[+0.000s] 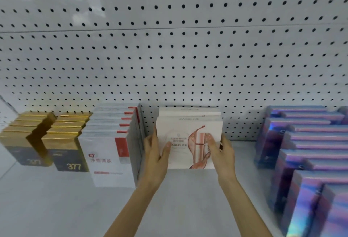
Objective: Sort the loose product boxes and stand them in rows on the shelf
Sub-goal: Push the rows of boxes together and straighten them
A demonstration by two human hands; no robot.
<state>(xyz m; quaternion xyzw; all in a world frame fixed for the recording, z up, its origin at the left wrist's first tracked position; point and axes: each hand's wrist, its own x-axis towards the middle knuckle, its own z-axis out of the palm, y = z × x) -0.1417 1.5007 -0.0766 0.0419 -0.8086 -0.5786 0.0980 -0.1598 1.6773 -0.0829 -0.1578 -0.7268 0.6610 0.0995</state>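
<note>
1. On the white metal shelf (56, 199), in front of the grey pegboard back panel (169, 58), most stock already stands in rows. Two rows of gold-and-black cardboard boxes (62, 142) are far left, with a row of white cardboard boxes with red side strips (109, 142) touching them. Iridescent purple-blue boxes (301, 142) stand in staggered rows at right.
2. The middle row is cream cardboard boxes with a rose-gold swirl print (190, 113). It is short, only a few deep, and reaches back near the pegboard.
3. The front cream box (188, 135) is upright, against the one behind. Cannot tell if its base rests on the shelf.
4. The left grip (156, 155) pinches the box's left edge, thumb on the front face and fingers along the side.
5. The right grip (225, 154) clasps the right edge, thumb in front and fingers wrapped behind. The box sits between both grips.
6. Judgement: late stage, with no loose boxes in view. Left to do: seat this box flush, maybe square the uneven purple-blue rows.
</note>
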